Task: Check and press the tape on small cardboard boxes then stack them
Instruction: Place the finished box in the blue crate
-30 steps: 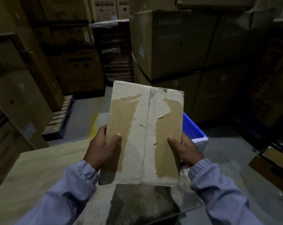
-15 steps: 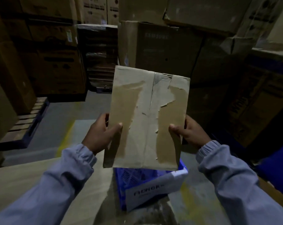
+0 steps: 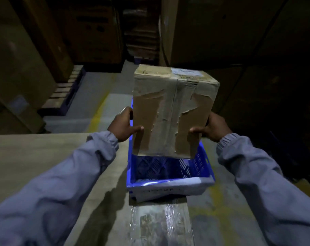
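I hold the box (image 3: 147, 112) between left grip (image 3: 123, 126) and right grip (image 3: 212, 127) above the crate (image 3: 168, 185); its torn tape (image 3: 169, 103) may peel.

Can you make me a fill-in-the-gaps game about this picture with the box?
The left hand and right hand grip a box made of ____.
The box hangs over a ____ crate.
The table is on the crate's ____ side.
Missing words: cardboard, blue, left.
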`<action>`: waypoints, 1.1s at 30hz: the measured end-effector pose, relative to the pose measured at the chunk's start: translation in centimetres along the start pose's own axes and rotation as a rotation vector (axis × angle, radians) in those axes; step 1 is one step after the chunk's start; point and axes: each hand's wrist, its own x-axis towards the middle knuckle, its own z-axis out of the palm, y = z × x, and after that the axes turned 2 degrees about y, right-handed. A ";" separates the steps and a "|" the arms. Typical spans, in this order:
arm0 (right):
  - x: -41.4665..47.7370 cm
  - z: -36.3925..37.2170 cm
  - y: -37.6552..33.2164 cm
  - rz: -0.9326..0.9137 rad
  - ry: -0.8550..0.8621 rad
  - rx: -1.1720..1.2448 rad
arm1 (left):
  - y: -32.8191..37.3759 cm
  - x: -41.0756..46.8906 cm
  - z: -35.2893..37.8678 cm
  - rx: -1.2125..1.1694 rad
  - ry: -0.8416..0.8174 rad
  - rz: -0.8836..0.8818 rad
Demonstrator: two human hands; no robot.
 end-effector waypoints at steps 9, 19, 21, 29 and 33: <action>5.4 5.3 5.3 -0.025 -0.091 -0.152 | -3.9 2.1 4.9 0.224 -0.047 -0.143; 8.4 10.0 9.2 0.026 -0.198 -0.230 | -7.9 4.6 8.6 0.719 0.050 -0.108; 8.8 10.4 9.5 -0.006 -0.165 -0.226 | -8.2 5.3 9.0 0.795 0.104 -0.135; 12.4 11.3 11.2 -0.249 -0.082 -0.619 | -9.1 7.8 10.5 0.793 0.170 -0.224; 14.1 10.9 11.5 -0.342 -0.023 -0.716 | -9.0 9.3 10.9 0.832 0.208 -0.228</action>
